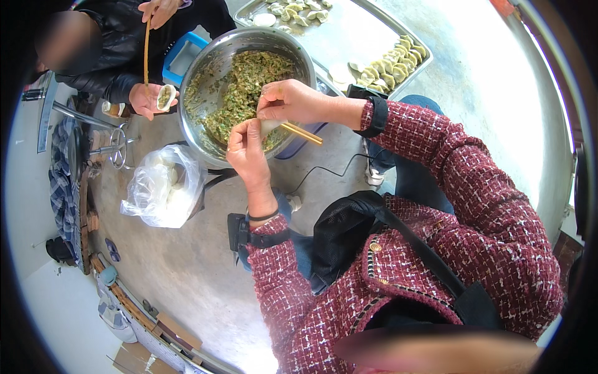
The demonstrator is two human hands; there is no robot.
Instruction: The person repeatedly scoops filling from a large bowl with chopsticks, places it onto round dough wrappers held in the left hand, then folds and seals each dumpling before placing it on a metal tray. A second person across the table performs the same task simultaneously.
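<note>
Over a large steel bowl (306, 56) of chopped green-flecked filling (261, 65), both my hands pinch a pale dumpling wrapper (270, 125). My left hand (248, 146) has it between thumb and fingers from the near side. The fingertips of my right hand (292, 100) meet its upper edge. Whether filling lies inside the wrapper is hidden. A pair of wooden chopsticks (304, 133) sticks out past the bowl's rim just behind the wrapper; their other ends are hidden.
A metal tray (355, 23) beyond the bowl bears folded dumplings (392, 65) and round wrappers (341, 73). Across from me, a person's hand (145, 99) holds a filled wrapper (165, 97); the other holds a chopstick (147, 51). A plastic bag (163, 187) sits left. A black cable (322, 169) crosses the floor.
</note>
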